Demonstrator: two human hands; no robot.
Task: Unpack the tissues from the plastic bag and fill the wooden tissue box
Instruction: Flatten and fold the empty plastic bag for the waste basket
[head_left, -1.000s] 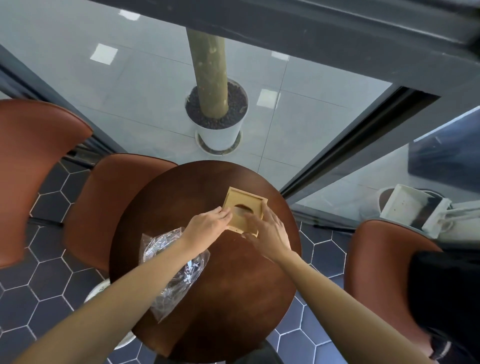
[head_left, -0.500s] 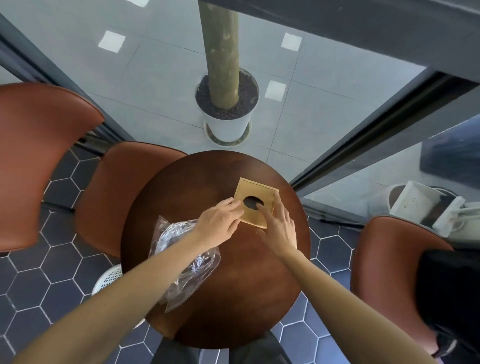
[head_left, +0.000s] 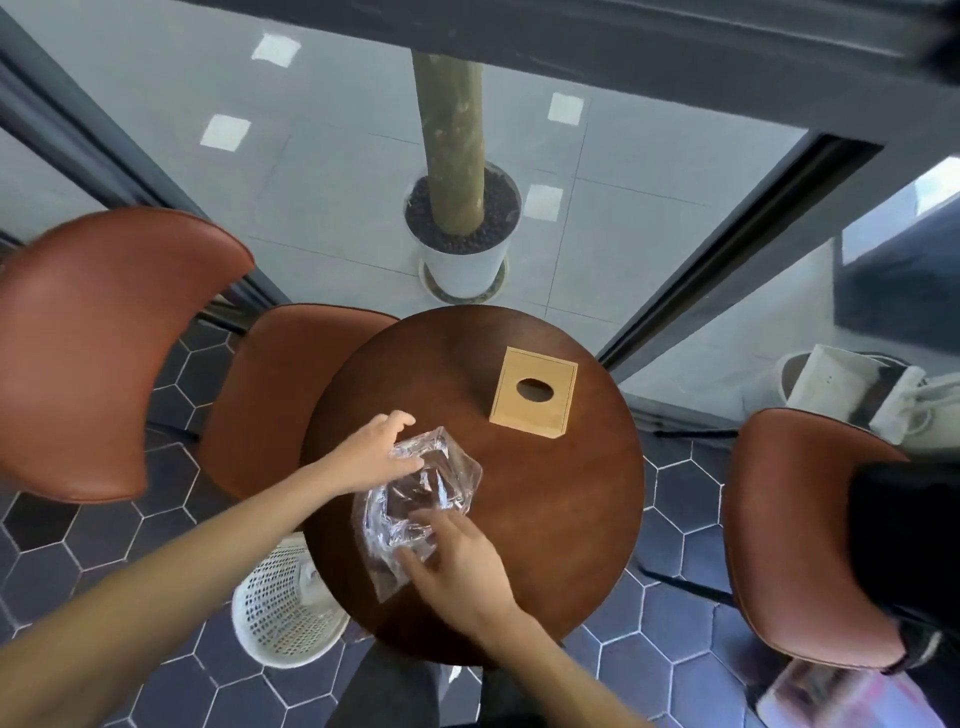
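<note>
The wooden tissue box (head_left: 534, 399) stands closed on the far right part of the round brown table (head_left: 561, 519), its oval slot facing up and dark. A crumpled clear plastic bag (head_left: 415, 499) lies near the table's left front. My left hand (head_left: 375, 451) rests on the bag's far left edge, fingers spread over the plastic. My right hand (head_left: 453, 565) touches the bag's near edge with fingers extended. No tissues can be made out inside the bag. Both hands are well apart from the box.
A white perforated waste basket (head_left: 283, 608) stands on the floor under the table's left front edge. Brown chairs sit at the left (head_left: 98, 343), behind left (head_left: 275, 384) and right (head_left: 800, 535). A potted trunk (head_left: 462, 228) stands beyond the glass.
Both hands left the wooden box and came back toward me onto the plastic bag. The box now stands alone. The bag has shifted right, toward the table's middle.
</note>
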